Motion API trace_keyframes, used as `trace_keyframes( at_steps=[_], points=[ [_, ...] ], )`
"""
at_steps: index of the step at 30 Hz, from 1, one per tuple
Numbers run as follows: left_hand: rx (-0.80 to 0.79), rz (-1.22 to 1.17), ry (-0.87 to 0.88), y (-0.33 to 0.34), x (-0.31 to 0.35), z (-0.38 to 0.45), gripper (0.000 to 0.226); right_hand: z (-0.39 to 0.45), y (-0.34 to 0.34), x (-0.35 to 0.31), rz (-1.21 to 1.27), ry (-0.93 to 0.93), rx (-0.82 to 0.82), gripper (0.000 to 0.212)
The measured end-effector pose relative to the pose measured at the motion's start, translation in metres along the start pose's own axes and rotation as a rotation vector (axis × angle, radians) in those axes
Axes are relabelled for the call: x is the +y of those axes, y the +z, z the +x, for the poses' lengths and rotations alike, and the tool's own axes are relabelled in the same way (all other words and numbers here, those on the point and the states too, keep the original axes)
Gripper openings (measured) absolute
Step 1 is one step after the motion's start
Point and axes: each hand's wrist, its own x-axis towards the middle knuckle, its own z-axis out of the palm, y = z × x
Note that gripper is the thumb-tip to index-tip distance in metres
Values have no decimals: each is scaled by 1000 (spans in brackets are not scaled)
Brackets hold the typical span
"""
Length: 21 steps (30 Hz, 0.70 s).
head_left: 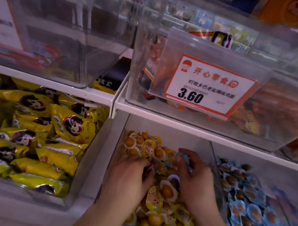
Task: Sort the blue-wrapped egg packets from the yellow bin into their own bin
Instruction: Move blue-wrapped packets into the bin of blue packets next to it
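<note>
Right hand (191, 177) around blue packet (184, 158), orientation unclear.

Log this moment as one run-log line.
stage: picking | right hand: holds blue packet | left hand: digging in yellow bin | blue bin: right, part filled

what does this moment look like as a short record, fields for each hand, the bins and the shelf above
left hand: left hand digs fingers-down into the yellow-wrapped egg packets
right hand: right hand grips a blue-wrapped egg packet
stray: another blue packet lies between the hands
middle bin: yellow bin, clear-walled
right bin: blue bin, already full of blue packets
left bin: yellow snack bags
shelf above: price tag reading 3.60
</note>
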Motion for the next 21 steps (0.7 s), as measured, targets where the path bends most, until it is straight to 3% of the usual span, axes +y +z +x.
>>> trace_keyframes(
  at_steps=[4, 7, 8, 10, 12, 13, 15, 18, 21],
  points=[
    [49, -288, -76, -8, 9, -1, 32, 1, -5, 1, 88, 14, 4, 14],
    [74, -348, -72, -11, 11, -3, 30, 1, -4, -4, 140, 94, 24, 13],
    [92, -357, -65, -10, 11, -4, 30, 0, -3, -7, 247, 191, 18, 14],
    [133, -363, -19, -9, 15, -4, 31, -6, 1, -17, 686, 504, -82, 18],
    [161, -359, 60, -5, 21, -5, 33, -11, 0, -31, 1084, 759, -298, 29],
    [158, -356, 108, -3, 24, -6, 33, -14, -2, -36, 1184, 798, -393, 31],
    [129, -339, 206, 2, 31, -8, 34, -18, -8, -41, 1184, 721, -442, 26],
    [19, -346, 275, 10, 40, -14, 42, -17, -23, -39, 920, 580, -266, 18],
    [0, -310, 258, 18, 45, -23, 49, -11, -52, -29, 920, 539, -135, 17]
  ],
)
